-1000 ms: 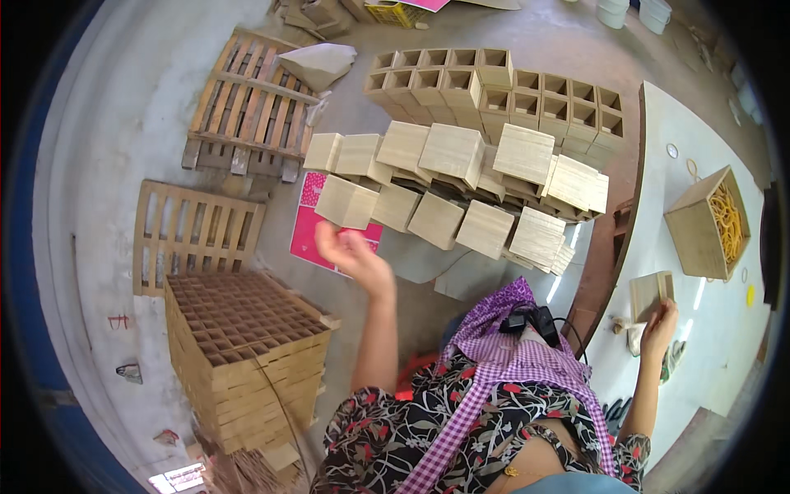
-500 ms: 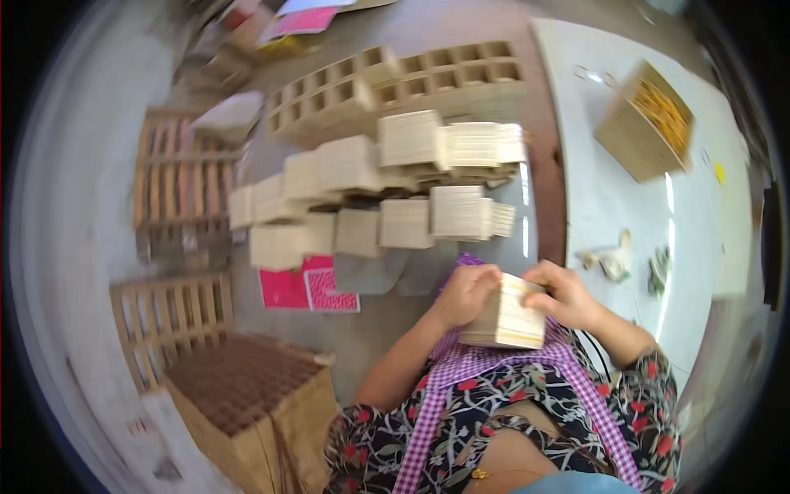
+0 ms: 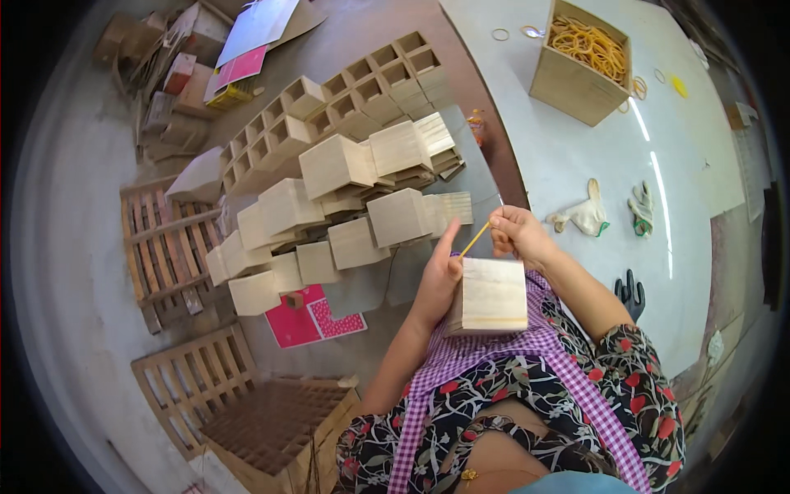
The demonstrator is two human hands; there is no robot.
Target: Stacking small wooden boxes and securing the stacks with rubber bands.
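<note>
Against my apron I have a pale stack of thin wooden boards (image 3: 494, 292), its flat face turned up. My left hand (image 3: 436, 280) grips its left side, with the index finger pointing up and the thumb at the far left corner. My right hand (image 3: 518, 233) is above the stack's far edge, finger and thumb closed on a yellow rubber band (image 3: 475, 239). This band is stretched taut on a slant down to my left thumb. A second yellow band (image 3: 494, 322) runs across the stack's near end.
Ahead to the left stand rows of similar wooden stacks (image 3: 333, 169), with open-topped wooden compartments (image 3: 341, 103) behind. On the right table are a box of rubber bands (image 3: 576, 97), two white gloves (image 3: 586, 214) and a black glove (image 3: 631, 295). Pallets (image 3: 169, 239) stand at left.
My right hand has risen from the stack's face and now pulls a rubber band away from it. My left hand has slid lower along its side. The whole view has turned.
</note>
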